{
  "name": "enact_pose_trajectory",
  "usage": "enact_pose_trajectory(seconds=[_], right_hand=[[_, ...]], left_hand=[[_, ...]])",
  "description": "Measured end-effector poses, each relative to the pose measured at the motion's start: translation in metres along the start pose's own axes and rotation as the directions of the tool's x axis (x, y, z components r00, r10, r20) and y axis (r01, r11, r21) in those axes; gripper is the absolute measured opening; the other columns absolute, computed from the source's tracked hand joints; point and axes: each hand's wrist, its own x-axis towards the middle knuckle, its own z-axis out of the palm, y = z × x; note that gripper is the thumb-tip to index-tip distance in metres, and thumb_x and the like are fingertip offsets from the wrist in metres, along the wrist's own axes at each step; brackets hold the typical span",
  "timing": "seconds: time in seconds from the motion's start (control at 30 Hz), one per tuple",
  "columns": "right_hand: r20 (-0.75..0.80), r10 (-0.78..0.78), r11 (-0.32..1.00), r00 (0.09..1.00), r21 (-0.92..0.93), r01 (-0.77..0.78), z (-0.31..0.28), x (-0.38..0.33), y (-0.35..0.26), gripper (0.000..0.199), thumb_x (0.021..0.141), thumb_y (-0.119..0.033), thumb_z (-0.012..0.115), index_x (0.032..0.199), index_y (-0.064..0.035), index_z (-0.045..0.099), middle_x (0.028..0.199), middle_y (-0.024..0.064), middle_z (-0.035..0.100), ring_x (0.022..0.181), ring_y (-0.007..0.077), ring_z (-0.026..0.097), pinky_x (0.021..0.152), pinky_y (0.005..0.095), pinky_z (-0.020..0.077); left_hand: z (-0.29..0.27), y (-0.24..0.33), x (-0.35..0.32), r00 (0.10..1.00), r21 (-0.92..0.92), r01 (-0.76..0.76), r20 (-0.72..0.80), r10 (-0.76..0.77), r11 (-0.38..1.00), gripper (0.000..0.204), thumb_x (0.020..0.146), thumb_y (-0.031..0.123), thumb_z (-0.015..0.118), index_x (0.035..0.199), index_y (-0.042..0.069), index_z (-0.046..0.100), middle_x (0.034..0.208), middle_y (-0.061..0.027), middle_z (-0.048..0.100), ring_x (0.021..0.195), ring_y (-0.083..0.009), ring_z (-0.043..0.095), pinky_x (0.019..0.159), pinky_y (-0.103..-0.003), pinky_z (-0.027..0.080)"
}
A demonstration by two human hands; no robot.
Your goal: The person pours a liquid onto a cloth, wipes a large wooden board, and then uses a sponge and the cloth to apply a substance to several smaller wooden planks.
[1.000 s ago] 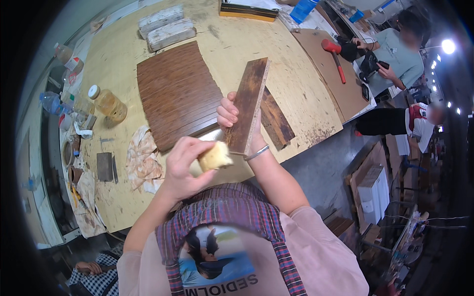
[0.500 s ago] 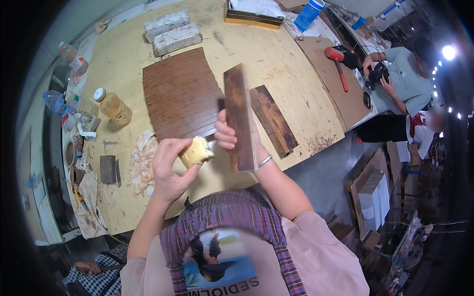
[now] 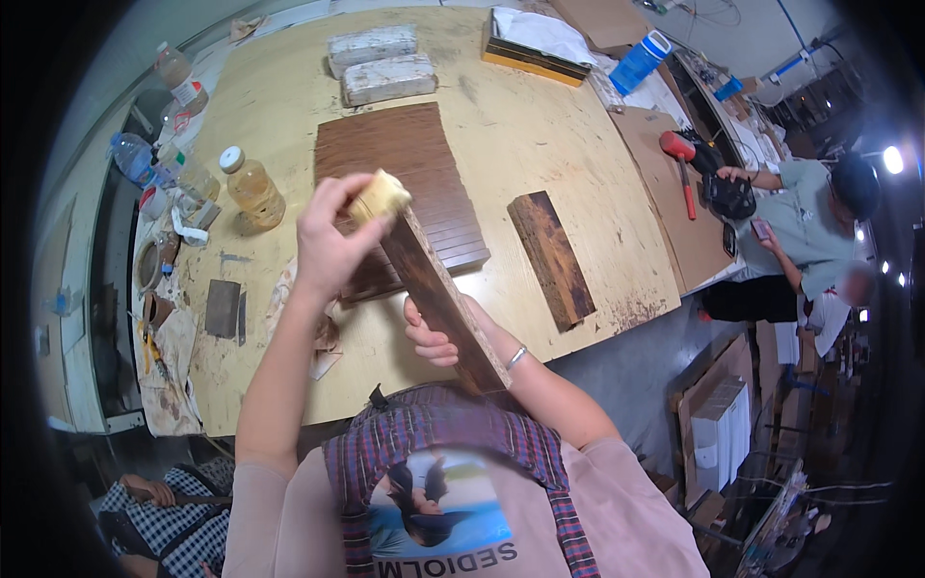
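Note:
My left hand [image 3: 332, 236] is closed on a pale yellow sponge [image 3: 381, 196], which touches the far end of a long, dark brown wooden block [image 3: 429, 299]. The block is tilted above the near edge of the table, its near end close to my apron. My right hand [image 3: 431, 339] is wrapped round the lower half of this block, fingers on its left side. A second mottled brown wooden block [image 3: 552, 260] lies on the table to the right. Behind the held block lies a flat brown wooden panel [image 3: 381, 140] with grooved lines, partly hidden by my left hand.
Two whitish wrapped blocks [image 3: 389, 79] lie at the back. A jar of yellowish liquid [image 3: 253, 193] with a white cap stands left, near bottles and stained cloths. A red mallet [image 3: 680, 159] rests on cardboard at right, where a co-worker [image 3: 809, 212] holds a phone.
The sponge has moved up onto the far end of the held block. That block has swung so its far end leans left, and my right hand has come lower and nearer.

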Motion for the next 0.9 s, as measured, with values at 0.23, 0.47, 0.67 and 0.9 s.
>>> enact_pose_trajectory(seconds=[0.23,0.47,0.67,0.9], right_hand=[[-0.007,0.047,0.999,0.999,-0.005,-0.047,0.004,-0.005,0.007,0.034,0.102,-0.036,0.038,0.098,-0.0035,0.049,0.06,0.0035,0.038,0.044,0.0126,0.037,0.037,0.0263,0.0317],[0.066,0.072,0.996,0.995,-0.048,-0.069,-0.01,-0.005,-0.004,0.043,0.101,-0.047,0.035,0.1,-0.0069,0.05,0.061,0.0055,0.04,0.045,0.0163,0.039,0.039,0.0302,0.033],[-0.484,-0.223,0.921,0.846,-0.39,0.019,-0.012,-0.03,-0.014,0.043,0.101,-0.047,0.038,0.092,-0.0071,0.051,0.058,0.0056,0.04,0.045,0.0169,0.04,0.04,0.0291,0.0331],[-0.597,-0.553,0.773,0.581,-0.628,0.091,-0.012,-0.024,-0.015,0.04,0.102,-0.034,0.049,0.124,-0.0009,0.055,0.115,0.0094,0.065,0.102,0.0204,0.064,0.091,0.034,0.0526]], left_hand=[[-0.014,-0.022,-0.013,0.932,-0.419,0.361,0.136,-0.336,0.833,0.037,0.082,0.001,0.073,0.117,-0.002,0.061,0.094,-0.0031,0.063,0.079,-0.0066,0.06,0.069,-0.02,0.051],[-0.044,-0.067,-0.052,0.895,-0.638,0.364,0.04,-0.444,0.678,0.035,0.086,0.002,0.069,0.119,-0.006,0.059,0.097,-0.0092,0.065,0.084,-0.0136,0.065,0.074,-0.026,0.054],[-0.181,-0.138,-0.135,0.458,-0.725,0.247,-0.498,-0.736,0.644,0.02,0.093,0.019,0.06,0.106,0.003,0.062,0.096,-0.0032,0.064,0.085,-0.0123,0.062,0.083,-0.03,0.049],[-0.278,-0.223,-0.209,0.426,-0.186,0.576,-0.763,-0.486,0.796,0.023,0.091,0.023,0.065,0.104,0.004,0.063,0.098,-0.0037,0.065,0.094,-0.016,0.061,0.079,-0.032,0.047]])
